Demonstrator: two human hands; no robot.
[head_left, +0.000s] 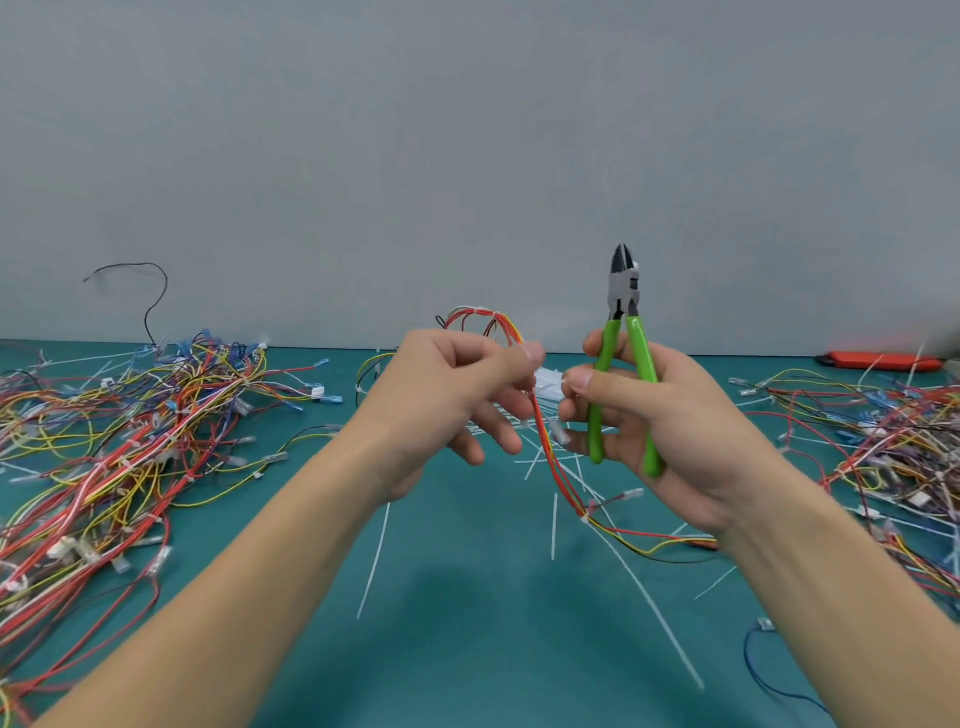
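**Holding a wire bundle and cutters above the counter**

Pinching the wire bundle (551, 460) in the left hand (457, 400), with thumb and forefinger closed on it and the other fingers loosely curled below. Gripping the green-handled cutters (623, 332) in the right hand (660, 431), tips pointing up, forefinger tip just beside the left fingertips at the bundle. Loops up behind the left hand, then hangs between both hands down to the teal counter (467, 649) and trails off under the right wrist. Flanked by the left wire pile (130, 441) and the right wire pile (883, 431), with cut white tie ends (374, 561) scattered below.
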